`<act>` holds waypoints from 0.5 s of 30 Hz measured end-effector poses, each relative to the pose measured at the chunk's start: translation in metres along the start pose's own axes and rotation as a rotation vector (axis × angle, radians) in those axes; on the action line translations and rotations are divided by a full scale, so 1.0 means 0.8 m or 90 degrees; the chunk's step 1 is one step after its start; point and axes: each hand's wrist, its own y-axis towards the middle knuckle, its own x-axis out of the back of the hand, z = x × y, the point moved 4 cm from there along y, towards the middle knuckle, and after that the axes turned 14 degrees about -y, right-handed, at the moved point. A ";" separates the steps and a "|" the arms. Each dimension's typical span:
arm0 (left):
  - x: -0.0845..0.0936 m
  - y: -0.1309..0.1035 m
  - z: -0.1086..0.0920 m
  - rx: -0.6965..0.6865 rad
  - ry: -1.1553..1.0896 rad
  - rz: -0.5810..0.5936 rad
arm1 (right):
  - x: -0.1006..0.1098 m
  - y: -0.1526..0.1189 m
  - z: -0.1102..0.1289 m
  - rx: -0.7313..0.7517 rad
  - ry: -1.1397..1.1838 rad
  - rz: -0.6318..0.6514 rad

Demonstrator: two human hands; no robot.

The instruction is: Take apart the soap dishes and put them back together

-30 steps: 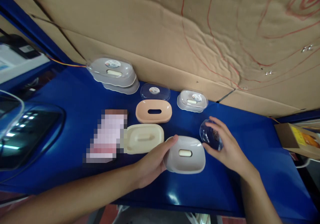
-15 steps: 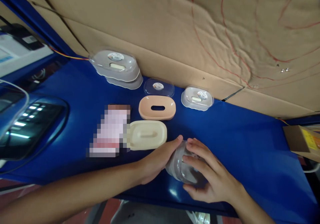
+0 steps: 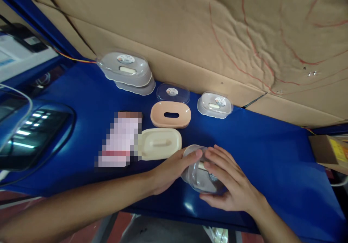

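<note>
A grey soap box with a clear lid is between my hands near the front edge of the table. My left hand grips its left end, with the thumb over the top. From the right, my right hand wraps the lid, fingers across the top and thumb along the near side, covering much of it. Left of the box lies a cream soap dish base. Behind that sit a peach dish with a slot and a separate clear lid with a round sticker.
Stacked grey soap boxes stand at the back left, and a single one at the back right. A blurred-out phone-like slab lies left of the cream base. Cardboard lines the back of the blue table. A dark screen is far left.
The soap box has turned slightly in my hands, showing more of its left end and lid. My right fingers have shifted a little higher over the lid.
</note>
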 end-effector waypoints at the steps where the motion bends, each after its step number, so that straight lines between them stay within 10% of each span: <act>1: -0.001 -0.001 0.000 -0.008 0.005 0.002 | 0.000 -0.001 -0.002 -0.009 0.007 -0.007; 15: -0.003 -0.007 -0.008 -0.044 0.119 0.029 | 0.008 0.001 0.010 0.054 -0.126 -0.001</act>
